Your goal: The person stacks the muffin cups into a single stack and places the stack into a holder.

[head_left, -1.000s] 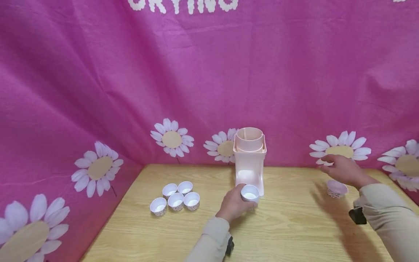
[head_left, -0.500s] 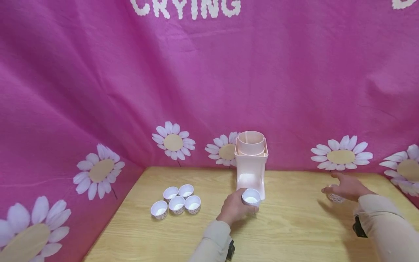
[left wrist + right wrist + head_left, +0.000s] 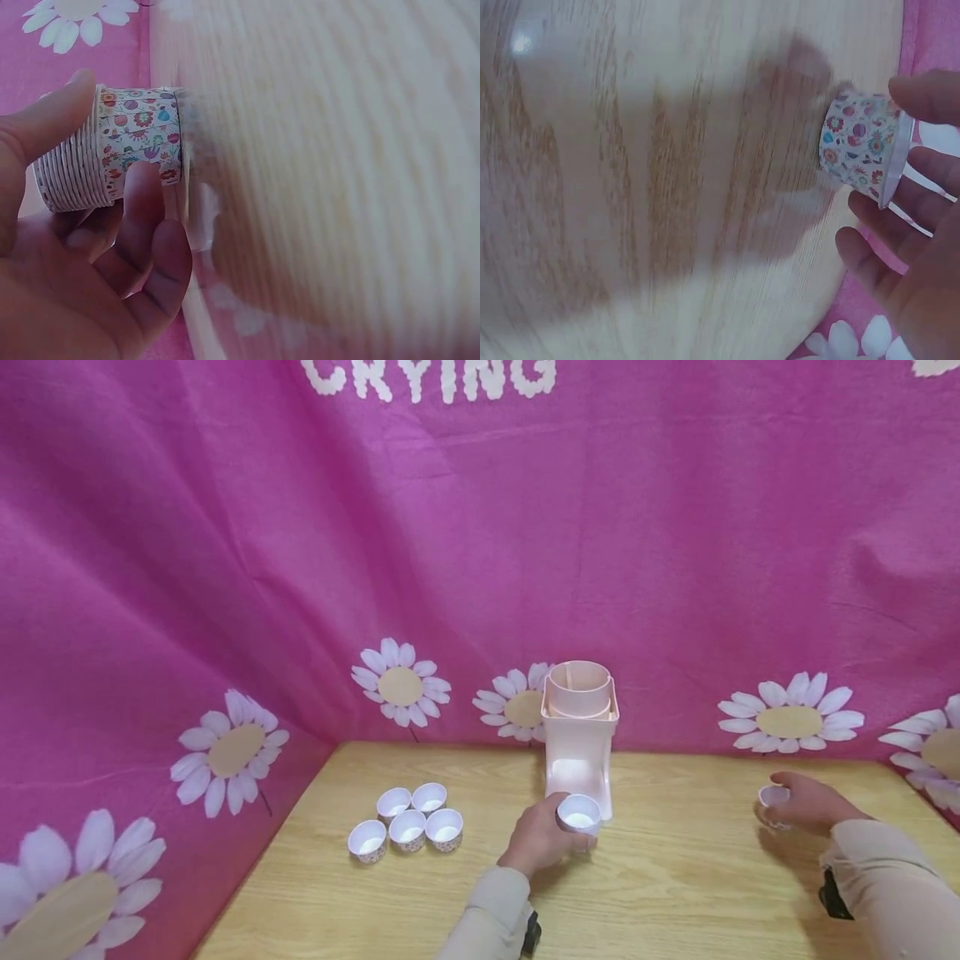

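The right hand (image 3: 813,806), hovering a second ago, is down now, grasping the lone cup (image 3: 774,796) at the right of the table (image 3: 675,868)! The left hand (image 3: 542,837) still grips its cup stack (image 3: 142,135), near the pink holder (image 3: 579,739).

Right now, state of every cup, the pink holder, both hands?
Left hand, gripping nested floral paper-cup stack
Nested floral paper-cup stack, upright
Right hand, gripping single floral paper cup
Single floral paper cup, upright
Five loose paper cups, upright, clustered
Pale pink holder, upright, open-topped
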The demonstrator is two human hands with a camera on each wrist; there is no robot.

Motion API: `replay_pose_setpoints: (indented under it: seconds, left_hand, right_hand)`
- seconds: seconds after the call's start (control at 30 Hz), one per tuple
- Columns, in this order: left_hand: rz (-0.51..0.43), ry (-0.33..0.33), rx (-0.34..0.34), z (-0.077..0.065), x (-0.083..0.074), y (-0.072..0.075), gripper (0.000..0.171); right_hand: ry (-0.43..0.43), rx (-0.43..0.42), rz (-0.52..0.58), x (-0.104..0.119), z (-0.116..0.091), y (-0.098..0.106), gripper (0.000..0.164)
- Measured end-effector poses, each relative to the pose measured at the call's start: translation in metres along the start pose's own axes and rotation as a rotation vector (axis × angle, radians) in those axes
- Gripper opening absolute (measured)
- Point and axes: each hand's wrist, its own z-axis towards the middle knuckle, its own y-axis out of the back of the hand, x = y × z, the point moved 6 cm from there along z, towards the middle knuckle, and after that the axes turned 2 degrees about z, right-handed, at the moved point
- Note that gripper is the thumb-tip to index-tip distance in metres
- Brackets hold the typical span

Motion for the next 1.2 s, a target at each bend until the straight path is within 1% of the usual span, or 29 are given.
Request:
replay_pose_setpoints:
  seconds: [0.1, 0.33, 0.47, 0.6, 0.67, 0.73, 0.77, 0.9, 0.97, 1.0, 1.07, 1.13, 1.2]
  left_hand:
    - [-0.012, -0.005, -0.001, -0.001, 0.000, 0.000, 0.053]
    - [-0.008, 0.003, 0.005, -0.001, -0.003, -0.001, 0.053]
    - [-0.008, 0.002, 0.007, -0.001, -0.004, 0.000, 0.053]
    - [-0.008, -0.009, -0.001, -0.001, -0.003, 0.001, 0.052]
    - [-0.008, -0.012, -0.003, -0.002, -0.003, 0.001, 0.052]
    - [-0.008, -0.011, -0.001, -0.002, -0.002, 0.001, 0.051]
    - [-0.009, -0.007, 0.000, -0.002, -0.002, 0.002, 0.051]
    - [-0.020, 0.012, 0.014, -0.002, 0.001, 0.001, 0.051]
    - [-0.026, 0.019, 0.017, -0.002, 0.001, 0.000, 0.051]
    - [-0.033, 0.023, 0.019, -0.002, 0.001, 0.000, 0.051]
    - [-0.047, 0.025, 0.017, -0.001, 0.001, 0.000, 0.052]
    - [-0.070, 0.027, 0.018, 0.000, 0.001, 0.000, 0.052]
    - [-0.104, 0.031, 0.024, 0.001, 0.001, 0.000, 0.052]
  right_hand:
    - [0.016, -0.028, -0.030, 0.000, -0.001, 0.000, 0.064]
    - [0.007, -0.047, -0.046, -0.004, -0.006, 0.003, 0.061]
    - [0.017, -0.070, -0.049, -0.003, -0.010, 0.006, 0.057]
    - [0.030, -0.109, -0.014, 0.005, -0.011, 0.011, 0.055]
    - [0.031, -0.106, 0.025, 0.012, -0.012, 0.011, 0.055]
    - [0.040, -0.073, 0.059, 0.023, -0.012, 0.008, 0.056]
    - [0.053, -0.042, 0.075, 0.030, -0.012, 0.006, 0.056]
    - [0.112, 0.131, 0.117, 0.063, -0.018, -0.004, 0.052]
    - [0.152, 0.197, 0.130, 0.081, -0.021, -0.007, 0.050]
    - [0.172, 0.213, 0.134, 0.091, -0.022, -0.007, 0.049]
    - [0.214, 0.213, 0.148, 0.109, -0.024, -0.007, 0.049]
    - [0.261, 0.177, 0.149, 0.127, -0.024, -0.005, 0.050]
    - [0.305, 0.123, 0.135, 0.144, -0.024, -0.003, 0.050]
